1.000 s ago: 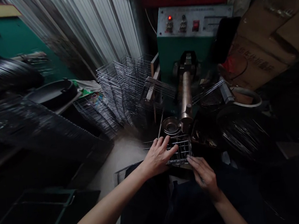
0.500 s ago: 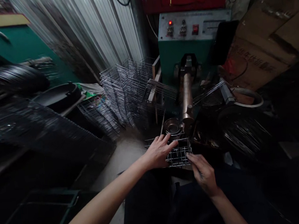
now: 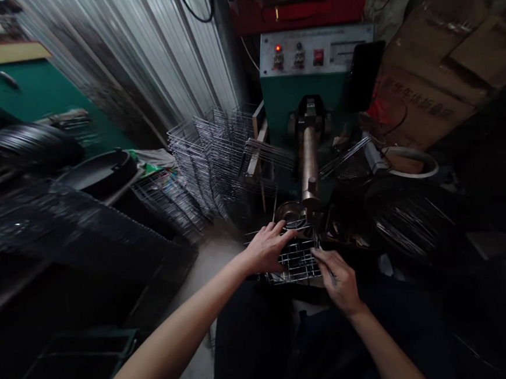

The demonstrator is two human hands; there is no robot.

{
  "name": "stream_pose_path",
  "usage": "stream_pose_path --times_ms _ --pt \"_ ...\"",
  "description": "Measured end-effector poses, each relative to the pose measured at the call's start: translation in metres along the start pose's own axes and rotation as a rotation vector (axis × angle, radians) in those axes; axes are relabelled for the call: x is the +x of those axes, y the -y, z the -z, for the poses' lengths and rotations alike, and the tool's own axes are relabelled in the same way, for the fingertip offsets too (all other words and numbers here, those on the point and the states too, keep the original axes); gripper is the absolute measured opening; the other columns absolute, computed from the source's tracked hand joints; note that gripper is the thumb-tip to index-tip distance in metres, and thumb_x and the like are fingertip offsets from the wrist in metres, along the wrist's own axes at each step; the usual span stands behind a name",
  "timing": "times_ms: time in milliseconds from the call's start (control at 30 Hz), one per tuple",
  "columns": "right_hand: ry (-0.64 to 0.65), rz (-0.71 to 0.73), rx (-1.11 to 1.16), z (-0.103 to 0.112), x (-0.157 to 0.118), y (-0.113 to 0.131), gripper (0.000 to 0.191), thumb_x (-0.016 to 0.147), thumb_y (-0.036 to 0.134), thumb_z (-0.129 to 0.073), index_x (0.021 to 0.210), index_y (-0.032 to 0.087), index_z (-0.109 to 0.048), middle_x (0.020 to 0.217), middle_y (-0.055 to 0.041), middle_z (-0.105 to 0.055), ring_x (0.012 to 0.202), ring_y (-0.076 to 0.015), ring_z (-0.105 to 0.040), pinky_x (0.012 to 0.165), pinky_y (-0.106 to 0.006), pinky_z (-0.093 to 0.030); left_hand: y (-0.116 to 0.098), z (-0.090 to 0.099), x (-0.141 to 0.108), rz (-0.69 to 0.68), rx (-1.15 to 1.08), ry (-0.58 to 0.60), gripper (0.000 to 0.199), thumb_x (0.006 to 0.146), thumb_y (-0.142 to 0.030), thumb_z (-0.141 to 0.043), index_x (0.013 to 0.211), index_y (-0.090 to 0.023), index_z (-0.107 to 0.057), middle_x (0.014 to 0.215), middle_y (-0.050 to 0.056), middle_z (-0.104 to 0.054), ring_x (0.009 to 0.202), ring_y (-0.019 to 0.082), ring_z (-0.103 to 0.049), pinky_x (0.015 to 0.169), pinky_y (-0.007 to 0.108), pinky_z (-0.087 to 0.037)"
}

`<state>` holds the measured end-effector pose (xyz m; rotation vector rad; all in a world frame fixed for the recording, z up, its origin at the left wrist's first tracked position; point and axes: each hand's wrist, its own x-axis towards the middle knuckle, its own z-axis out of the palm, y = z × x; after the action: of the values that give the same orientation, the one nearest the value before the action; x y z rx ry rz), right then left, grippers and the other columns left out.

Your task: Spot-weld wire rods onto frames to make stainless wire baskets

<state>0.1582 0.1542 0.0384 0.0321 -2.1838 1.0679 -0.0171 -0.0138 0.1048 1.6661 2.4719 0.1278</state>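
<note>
A small wire basket [image 3: 300,263] of bright metal mesh is held over my lap, just below the welding machine's copper-coloured arm [image 3: 309,164]. My left hand [image 3: 267,249] grips it from the left, fingers bent over its upper wires and thumb apart. On the right side, my right hand [image 3: 339,277] has thumb and forefinger pinched at the basket's edge; the exact wire between them is hard to make out. The arm's lower tip is close to the basket's far right corner. Just behind the basket is a round metal dish [image 3: 290,211].
Stacked wire mesh panels [image 3: 209,158] stand left of the machine's green cabinet [image 3: 281,99], whose panel shows a red light. Loose wire rods [image 3: 413,223] lie in a dark container at right. Cardboard boxes [image 3: 437,76] lean behind. A black pan [image 3: 96,169] is at left.
The camera view has shifted slightly, so the machine sits lower and further left. Both hands keep hold of the basket, which has tilted a little, with more of its mesh showing.
</note>
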Motion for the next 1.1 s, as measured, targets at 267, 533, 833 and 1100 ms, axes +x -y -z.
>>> stream_pose_path --times_ms 267,533,833,1100 --pt "-0.015 0.008 -0.005 -0.006 0.01 -0.001 0.036 0.099 0.012 -0.052 0.129 0.028 -0.065 0.111 -0.0066 -0.072 0.102 -0.0204 -0.067 0.091 -0.039 -0.058 0.009 0.007 0.005 -0.008 0.001 -0.011 0.102 0.057 -0.045 -0.085 0.144 -0.028 -0.035 0.152 0.018 -0.034 0.134 0.042 -0.043 0.108 0.055 -0.039" --pt "-0.008 -0.012 -0.022 -0.003 0.014 0.003 0.032 0.1 0.014 -0.052 0.125 0.026 -0.067 0.111 -0.007 -0.072 0.103 -0.0213 -0.067 0.092 -0.039 -0.056 0.008 0.01 0.006 -0.021 -0.054 -0.045 0.094 0.058 -0.047 -0.083 0.139 -0.029 -0.04 0.145 0.013 -0.04 0.123 0.036 -0.05 0.101 0.047 -0.044" --pt "0.015 0.0 -0.043 0.001 0.02 0.008 0.037 0.098 0.01 -0.051 0.126 0.028 -0.066 0.109 -0.0051 -0.073 0.1 -0.0202 -0.067 0.088 -0.036 -0.057 0.011 0.013 0.006 -0.015 -0.081 -0.017 0.099 0.056 -0.052 -0.083 0.141 -0.029 -0.039 0.143 0.014 -0.042 0.121 0.035 -0.051 0.097 0.045 -0.047" --pt "0.01 -0.045 0.005 -0.005 0.014 0.004 0.037 0.099 0.011 -0.05 0.126 0.029 -0.067 0.112 -0.0054 -0.072 0.102 -0.0206 -0.067 0.092 -0.039 -0.056 0.01 0.013 0.006 -0.01 -0.017 -0.013 0.095 0.059 -0.049 -0.082 0.142 -0.029 -0.039 0.148 0.015 -0.038 0.125 0.037 -0.048 0.101 0.048 -0.044"
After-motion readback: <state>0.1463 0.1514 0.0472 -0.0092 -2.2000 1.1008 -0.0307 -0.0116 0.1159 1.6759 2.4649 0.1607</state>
